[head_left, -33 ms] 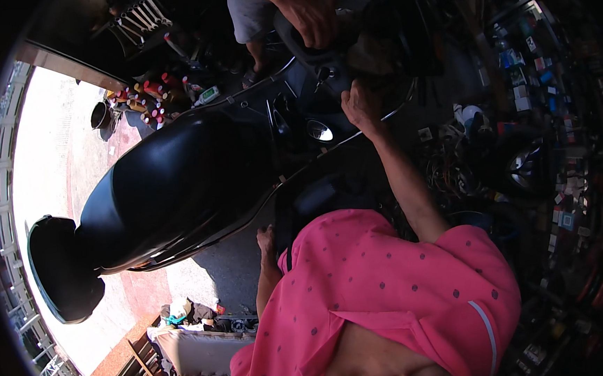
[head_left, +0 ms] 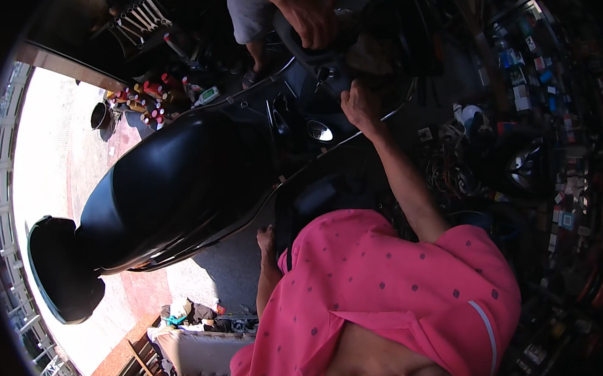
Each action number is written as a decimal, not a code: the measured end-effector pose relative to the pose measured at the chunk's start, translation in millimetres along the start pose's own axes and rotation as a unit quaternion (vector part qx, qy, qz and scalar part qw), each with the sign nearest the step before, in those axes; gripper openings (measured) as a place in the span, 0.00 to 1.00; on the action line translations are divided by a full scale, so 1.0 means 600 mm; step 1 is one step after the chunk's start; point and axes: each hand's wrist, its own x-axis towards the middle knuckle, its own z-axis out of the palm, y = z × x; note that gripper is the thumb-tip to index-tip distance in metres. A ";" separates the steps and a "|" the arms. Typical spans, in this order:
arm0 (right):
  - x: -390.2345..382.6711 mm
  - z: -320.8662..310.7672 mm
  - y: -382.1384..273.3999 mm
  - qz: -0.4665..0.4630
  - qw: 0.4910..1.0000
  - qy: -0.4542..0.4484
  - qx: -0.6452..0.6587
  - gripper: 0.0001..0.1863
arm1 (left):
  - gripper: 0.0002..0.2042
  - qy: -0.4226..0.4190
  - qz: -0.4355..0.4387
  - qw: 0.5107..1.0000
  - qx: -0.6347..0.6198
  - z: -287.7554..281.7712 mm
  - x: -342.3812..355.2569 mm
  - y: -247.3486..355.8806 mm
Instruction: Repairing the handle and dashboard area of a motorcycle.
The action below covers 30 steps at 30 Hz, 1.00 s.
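Note:
A black motor scooter [head_left: 174, 169] with a long dark seat stretches from the left to the top middle. My right hand [head_left: 360, 107] is at its front end, close to the handlebar area, with the fingers curled closed; whatever they grip is lost in shadow. Low beside my leg is my left hand [head_left: 267, 239], its fingers curled in; I cannot make out whether anything is in them. Across the scooter, another person's hand [head_left: 309, 23] reaches down over the dark front part. A small bright oval [head_left: 320, 131] shows on the scooter near my right hand.
Wrenches [head_left: 143, 17] hang at the upper left. Red and yellow bottles [head_left: 153, 90] cluster below them, near a dark bucket [head_left: 101, 116]. Shelves with small boxes [head_left: 522, 96] line the right. A grey bin [head_left: 201, 352] with clutter stands at the lower left. Tangled wires [head_left: 447, 167] lie on the right.

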 end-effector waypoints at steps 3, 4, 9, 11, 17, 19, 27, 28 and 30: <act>-0.001 -0.001 0.001 -0.002 1.000 -0.008 -0.007 0.08 | 0.23 -0.005 0.007 1.000 0.003 -0.002 -0.004 0.005; -0.001 -0.001 0.001 -0.026 0.999 0.017 -0.007 0.08 | 0.23 -0.004 0.015 1.000 -0.003 -0.002 -0.005 0.005; -0.001 0.000 0.003 -0.017 1.000 0.007 -0.005 0.08 | 0.23 0.004 0.004 1.000 -0.001 0.004 0.000 -0.002; -0.001 0.000 0.003 -0.009 1.000 -0.004 0.000 0.08 | 0.23 0.007 0.011 1.000 -0.006 0.006 0.005 -0.008; 0.002 -0.002 -0.001 0.003 1.000 -0.009 -0.004 0.09 | 0.22 -0.006 0.006 1.000 -0.016 0.008 0.007 -0.015; 0.002 -0.002 -0.001 -0.008 1.000 0.007 0.005 0.09 | 0.22 0.001 0.009 1.000 -0.007 0.007 0.007 -0.014; 0.002 0.001 0.001 0.002 1.000 -0.012 0.003 0.10 | 0.22 0.001 -0.005 1.000 0.003 0.006 0.005 -0.009; 0.002 0.001 0.002 -0.009 1.000 0.005 0.008 0.10 | 0.22 -0.001 -0.001 1.000 -0.006 0.005 0.004 -0.007; 0.001 0.000 0.002 0.003 1.000 -0.014 0.007 0.10 | 0.22 -0.002 -0.013 1.000 -0.001 0.004 0.002 -0.004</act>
